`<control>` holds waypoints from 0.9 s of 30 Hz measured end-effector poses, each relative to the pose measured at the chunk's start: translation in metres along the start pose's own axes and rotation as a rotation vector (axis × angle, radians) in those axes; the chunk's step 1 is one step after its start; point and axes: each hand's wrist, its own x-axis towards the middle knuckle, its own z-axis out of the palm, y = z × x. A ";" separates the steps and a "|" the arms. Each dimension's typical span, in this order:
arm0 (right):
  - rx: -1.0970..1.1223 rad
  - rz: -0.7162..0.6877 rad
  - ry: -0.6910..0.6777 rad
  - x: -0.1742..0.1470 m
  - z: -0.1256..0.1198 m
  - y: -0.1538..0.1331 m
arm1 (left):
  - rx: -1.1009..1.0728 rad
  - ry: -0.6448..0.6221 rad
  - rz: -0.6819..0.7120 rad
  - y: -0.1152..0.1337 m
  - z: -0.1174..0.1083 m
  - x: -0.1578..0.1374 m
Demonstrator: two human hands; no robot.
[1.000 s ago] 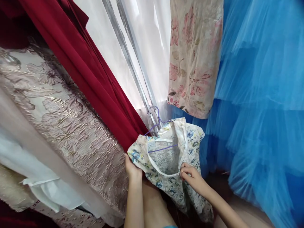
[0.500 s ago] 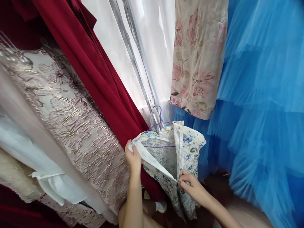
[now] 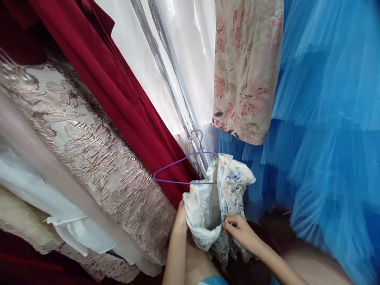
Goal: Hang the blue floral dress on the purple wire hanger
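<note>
A white dress (image 3: 234, 178) with blue and yellow flowers hangs by one shoulder from a purple wire hanger (image 3: 173, 182). Its back is open and the left side sags off the hanger, whose left arm is bare. My left hand (image 3: 181, 217) grips that slack side; its fingertips are partly hidden behind the cloth. With bent fingers, my right hand (image 3: 237, 228) pinches the edge of the back opening, low on the right side. Whatever small part lies under those fingertips is covered.
The hanger hooks at a metal rail (image 3: 175, 91). Left of it hang a dark red garment (image 3: 124, 103) and a pinkish embossed floral one (image 3: 103, 158). To the right are a beige floral garment (image 3: 246, 79) and a layered blue tulle dress (image 3: 320, 118).
The dress's left shoulder has come off the hanger, exposing its left arm. My left hand has moved down and right with that side, while my right hand stays nearly in place.
</note>
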 end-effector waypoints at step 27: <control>0.540 0.034 -0.423 -0.026 -0.126 -0.073 | 0.690 -0.759 -0.066 -0.057 0.000 -0.072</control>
